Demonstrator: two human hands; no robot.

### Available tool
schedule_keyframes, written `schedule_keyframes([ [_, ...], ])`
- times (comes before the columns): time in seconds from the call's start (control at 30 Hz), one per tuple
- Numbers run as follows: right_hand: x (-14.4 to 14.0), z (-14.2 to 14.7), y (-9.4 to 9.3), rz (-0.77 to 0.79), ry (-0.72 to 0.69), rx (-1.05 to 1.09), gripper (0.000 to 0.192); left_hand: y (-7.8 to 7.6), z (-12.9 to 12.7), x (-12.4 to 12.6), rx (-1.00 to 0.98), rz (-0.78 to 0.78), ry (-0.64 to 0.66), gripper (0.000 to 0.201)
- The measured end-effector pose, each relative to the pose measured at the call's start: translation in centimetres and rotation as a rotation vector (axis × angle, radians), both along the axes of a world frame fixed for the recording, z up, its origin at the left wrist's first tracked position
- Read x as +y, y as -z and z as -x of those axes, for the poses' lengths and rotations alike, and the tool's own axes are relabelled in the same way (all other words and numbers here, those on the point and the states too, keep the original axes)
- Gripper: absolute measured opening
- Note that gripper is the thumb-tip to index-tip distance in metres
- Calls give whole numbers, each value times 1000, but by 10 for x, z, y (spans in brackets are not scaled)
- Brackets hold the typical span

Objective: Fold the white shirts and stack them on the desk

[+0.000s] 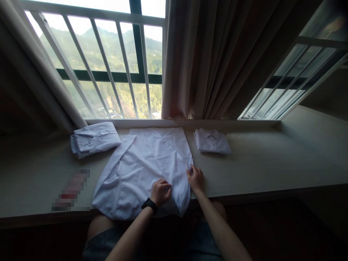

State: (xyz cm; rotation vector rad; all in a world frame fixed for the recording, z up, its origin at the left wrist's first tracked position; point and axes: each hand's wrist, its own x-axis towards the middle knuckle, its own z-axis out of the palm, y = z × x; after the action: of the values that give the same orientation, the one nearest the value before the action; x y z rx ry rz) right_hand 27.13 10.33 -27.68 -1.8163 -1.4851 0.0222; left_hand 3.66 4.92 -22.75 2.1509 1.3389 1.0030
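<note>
A white shirt [146, 159] lies spread on the window ledge, its lower end hanging over the front edge. The left side is folded inward in a long strip, and creases run across the middle. My left hand [161, 192], with a black watch on its wrist, is closed in a pinch on the cloth near the lower right part. At the shirt's right edge, my right hand [195, 178] has its fingers closed on the fabric. The fingertips of both hands are partly hidden.
On the ledge [261, 156], a folded white shirt [96, 139] lies to the left and a smaller folded shirt [212, 141] to the right. A blurred-out reddish item [71, 190] is at front left. Behind stand a barred window [119, 65] and curtains [206, 58].
</note>
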Motion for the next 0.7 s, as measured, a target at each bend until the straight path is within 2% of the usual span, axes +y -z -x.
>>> schedule_keyframes([
  [0.07, 0, 0, -1, 28, -15, -39, 42, -8, 0, 5, -8, 88, -36, 29],
  [0.13, 1, 0, -2, 29, -31, -51, 42, -17, 1, 21, -28, 238, -203, 40],
  [0.2, 2, 0, -1, 23, -36, -52, 43, -28, 4, 50, -43, 376, -405, 50],
  [0.27, 3, 0, -1, 19, -42, -52, 44, -38, 6, 87, -56, 436, -521, 56],
  [0.37, 3, -1, 0, 14, -50, -44, 44, -49, 9, 142, -105, 472, -578, 57],
  [0.47, 3, -1, -1, 17, -55, -33, 43, -53, 11, 182, -170, 535, -604, 45],
  [0.57, 4, -1, -2, 24, -60, -21, 43, -52, 17, 201, -217, 592, -610, 33],
  [0.7, 5, -2, 0, 37, -50, -8, 44, -46, 32, 205, -246, 619, -632, 33],
])
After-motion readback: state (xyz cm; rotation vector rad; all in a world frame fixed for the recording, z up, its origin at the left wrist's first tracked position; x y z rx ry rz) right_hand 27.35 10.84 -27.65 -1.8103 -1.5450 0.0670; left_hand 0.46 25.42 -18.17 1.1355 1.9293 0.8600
